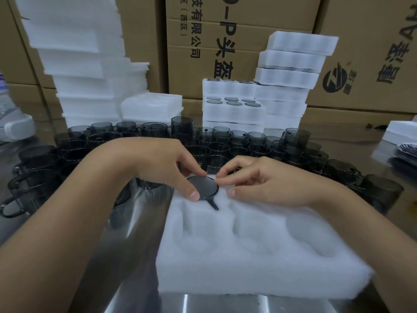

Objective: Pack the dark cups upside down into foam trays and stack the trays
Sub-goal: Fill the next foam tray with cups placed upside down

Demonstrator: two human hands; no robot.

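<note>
My left hand (162,168) grips the cup (204,186), with the thumb on its near-left edge and the fingers curled over its far edge. The cup sits upside down in the far-left pocket of the foam tray (259,267), its flat dark base facing up and its handle pointing toward me. My right hand (268,180) is curled just right of the cup. A fingertip touches the cup's right edge and the thumb rests on the foam beside it, but I cannot tell whether this hand really grips the cup.

The tray's other pockets hold nothing. It lies near me on the metal table (140,222). Beyond my hands stand the loose cups (225,145), open side up. Stacks of filled trays (234,109) rise far right, with a pile of foam sheets (85,64) far left and cardboard boxes (243,26) behind.
</note>
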